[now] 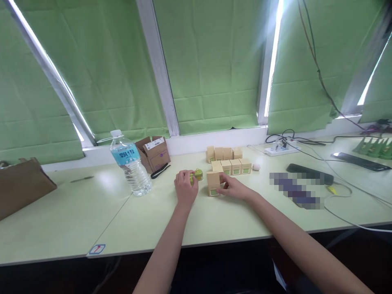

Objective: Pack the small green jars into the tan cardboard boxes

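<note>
Box (213, 181) of pale cardboard stands upright on the table (122, 228), its right side held between the thumb and fingers of my partly closed right hand (234, 187). My left hand (186, 185) curls over a small green item (199, 174) beside it, though from my remote seat I cannot tell whether it grips; similar boxes (235, 166) stand in rows behind.

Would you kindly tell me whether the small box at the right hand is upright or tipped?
Upright: the small box at the right hand has vertical sides, its green label low in front, as on boxes behind.
</note>
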{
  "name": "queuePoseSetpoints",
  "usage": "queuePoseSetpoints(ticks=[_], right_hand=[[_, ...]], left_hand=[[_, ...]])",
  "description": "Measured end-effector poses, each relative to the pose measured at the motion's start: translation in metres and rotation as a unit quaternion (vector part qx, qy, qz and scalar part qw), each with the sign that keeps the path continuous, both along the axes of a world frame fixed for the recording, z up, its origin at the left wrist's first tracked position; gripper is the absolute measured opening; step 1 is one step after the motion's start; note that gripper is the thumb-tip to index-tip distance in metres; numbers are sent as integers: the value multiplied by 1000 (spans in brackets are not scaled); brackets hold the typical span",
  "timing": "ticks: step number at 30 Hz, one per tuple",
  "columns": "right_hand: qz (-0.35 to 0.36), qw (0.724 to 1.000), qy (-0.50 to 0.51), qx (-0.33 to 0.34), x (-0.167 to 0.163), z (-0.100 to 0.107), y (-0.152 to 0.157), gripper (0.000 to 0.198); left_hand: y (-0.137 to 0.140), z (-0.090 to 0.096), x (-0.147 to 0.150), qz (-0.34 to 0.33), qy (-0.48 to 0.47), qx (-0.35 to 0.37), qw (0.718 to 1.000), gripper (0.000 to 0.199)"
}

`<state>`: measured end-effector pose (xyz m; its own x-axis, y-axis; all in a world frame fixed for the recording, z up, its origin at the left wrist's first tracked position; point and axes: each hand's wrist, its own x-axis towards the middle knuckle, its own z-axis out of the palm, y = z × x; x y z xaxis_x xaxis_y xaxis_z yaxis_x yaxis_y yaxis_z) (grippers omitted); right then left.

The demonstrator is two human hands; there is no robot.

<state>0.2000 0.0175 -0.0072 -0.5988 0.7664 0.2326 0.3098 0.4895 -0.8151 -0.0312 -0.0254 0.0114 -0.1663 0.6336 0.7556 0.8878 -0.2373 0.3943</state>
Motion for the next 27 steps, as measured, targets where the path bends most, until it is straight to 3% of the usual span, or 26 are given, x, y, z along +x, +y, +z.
queuePoseSetpoints(ticks=[3, 8, 11, 15, 20, 27], right_hand=[[8, 1000, 1, 1, 1, 0, 0, 58], [15, 1000, -1, 13, 0, 1, -1, 54], [16, 1000, 13, 24, 0, 4, -4, 65], [7, 997, 55, 49, -2, 12, -9, 74], [25, 995, 72, 63, -2, 17, -11, 49], [28, 995, 60, 69, -2, 16, -11, 46]], left_hand=[[0, -1, -11, 78, 71, -80, 991, 25], [2, -4, -16, 77, 122, -139, 980, 25], [4, -4, -16, 66, 130, -142, 979, 23], [8, -7, -16, 2, 116, -116, 986, 22], [9, -12, -9, -95, 90, -91, 987, 21], [9, -19, -5, -160, 39, -182, 969, 29]])
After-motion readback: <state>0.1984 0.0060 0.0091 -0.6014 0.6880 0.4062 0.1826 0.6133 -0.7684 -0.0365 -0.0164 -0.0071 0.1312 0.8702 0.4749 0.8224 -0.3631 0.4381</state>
